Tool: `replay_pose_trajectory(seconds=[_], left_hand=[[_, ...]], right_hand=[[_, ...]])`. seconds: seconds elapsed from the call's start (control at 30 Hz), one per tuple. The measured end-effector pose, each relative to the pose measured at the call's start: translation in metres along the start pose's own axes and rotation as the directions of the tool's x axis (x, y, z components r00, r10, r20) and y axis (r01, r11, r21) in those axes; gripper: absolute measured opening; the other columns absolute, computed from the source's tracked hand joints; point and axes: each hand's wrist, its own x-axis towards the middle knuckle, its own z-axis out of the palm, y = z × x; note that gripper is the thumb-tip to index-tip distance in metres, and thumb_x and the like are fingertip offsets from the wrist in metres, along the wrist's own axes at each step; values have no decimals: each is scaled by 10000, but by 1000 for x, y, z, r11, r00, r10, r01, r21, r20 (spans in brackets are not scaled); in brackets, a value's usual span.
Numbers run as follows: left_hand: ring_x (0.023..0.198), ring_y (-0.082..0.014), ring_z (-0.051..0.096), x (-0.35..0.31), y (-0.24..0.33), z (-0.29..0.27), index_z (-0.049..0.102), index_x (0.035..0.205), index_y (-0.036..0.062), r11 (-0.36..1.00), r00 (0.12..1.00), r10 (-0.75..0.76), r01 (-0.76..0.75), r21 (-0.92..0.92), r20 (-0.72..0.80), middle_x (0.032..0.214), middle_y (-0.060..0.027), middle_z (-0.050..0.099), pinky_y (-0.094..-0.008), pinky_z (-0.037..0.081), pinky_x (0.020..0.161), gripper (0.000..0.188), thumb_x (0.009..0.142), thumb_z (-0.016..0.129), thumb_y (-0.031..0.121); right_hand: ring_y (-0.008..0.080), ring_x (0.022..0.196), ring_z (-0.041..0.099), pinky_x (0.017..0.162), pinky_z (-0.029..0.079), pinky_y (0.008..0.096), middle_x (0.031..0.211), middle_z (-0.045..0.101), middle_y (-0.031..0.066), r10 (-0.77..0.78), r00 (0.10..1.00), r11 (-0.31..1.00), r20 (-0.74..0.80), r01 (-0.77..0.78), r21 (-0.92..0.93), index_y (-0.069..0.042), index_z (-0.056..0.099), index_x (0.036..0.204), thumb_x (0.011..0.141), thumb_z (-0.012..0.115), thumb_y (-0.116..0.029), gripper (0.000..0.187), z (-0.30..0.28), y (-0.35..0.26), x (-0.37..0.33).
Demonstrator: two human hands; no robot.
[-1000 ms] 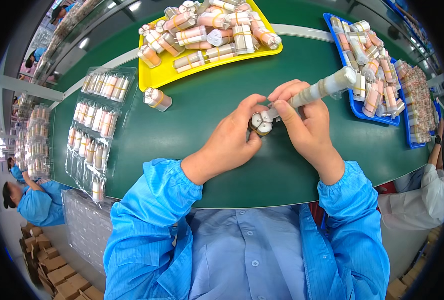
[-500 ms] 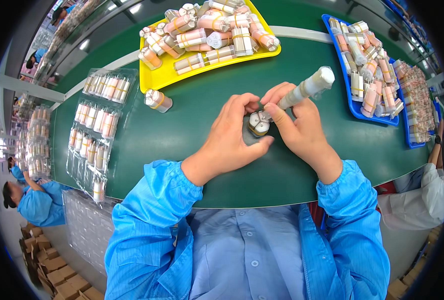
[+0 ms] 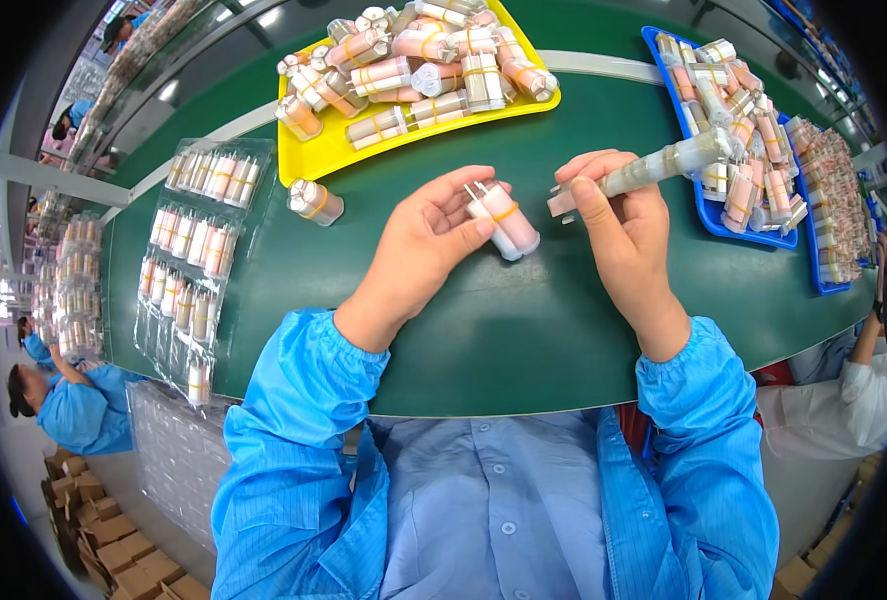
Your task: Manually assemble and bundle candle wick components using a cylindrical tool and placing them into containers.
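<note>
My left hand [image 3: 424, 240] is closed on a bundle of short pink and white tubes [image 3: 505, 222], held tilted above the green table [image 3: 484, 340]. A yellow band runs around the bundle, and thin prongs stick out of its upper end. To its right, my right hand [image 3: 626, 225] grips a long stick-like tool [image 3: 670, 165] wrapped in whitish, translucent film. Its far end reaches over the blue tray's edge. A small pinkish block [image 3: 562, 203] shows at the tool's near end by my thumb; whether it belongs to the tool, I cannot tell. The bundle and tool are apart.
A yellow tray [image 3: 314, 152] heaped with banded bundles stands at the back. One bundle [image 3: 316, 202] stands before it. At left lies a clear blister tray [image 3: 169, 335] with rows of bundles. Blue trays [image 3: 709, 210] of bundles sit at right. Other people work on both sides.
My hands have moved apart. My left hand has lifted and tipped the bundle, so its side shows. The tool in my right hand has swung lower and to the right.
</note>
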Motion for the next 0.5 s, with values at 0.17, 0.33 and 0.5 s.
replay_pose_trajectory(seconds=[0.17,0.33,0.5], left_hand=[[1268,-250,594,3,2,-10,467,1452,-43,991,999,-4,9,-135,35,1397,-196,586,-373,465,1102,572,937,690,65],[1291,-262,581,3,3,-10,463,1453,-47,980,998,12,1,-199,66,1402,-196,582,-379,454,1115,574,929,677,45],[1242,-237,607,1,10,-8,482,1428,-50,988,998,-1,10,-152,58,1345,-177,614,-370,475,1088,553,929,694,61]], right_hand=[[159,806,627,725,499,304,935,665,86,-81,993,987,87,92,-134,-19,611,971,966,648,-63,57,2,1,-6],[190,799,627,728,496,323,915,665,90,-133,982,967,137,158,-198,-29,614,954,952,652,-55,47,6,3,-10],[183,775,634,723,498,319,872,664,82,-130,988,969,87,145,-201,-28,620,946,959,649,-63,47,4,0,-8]])
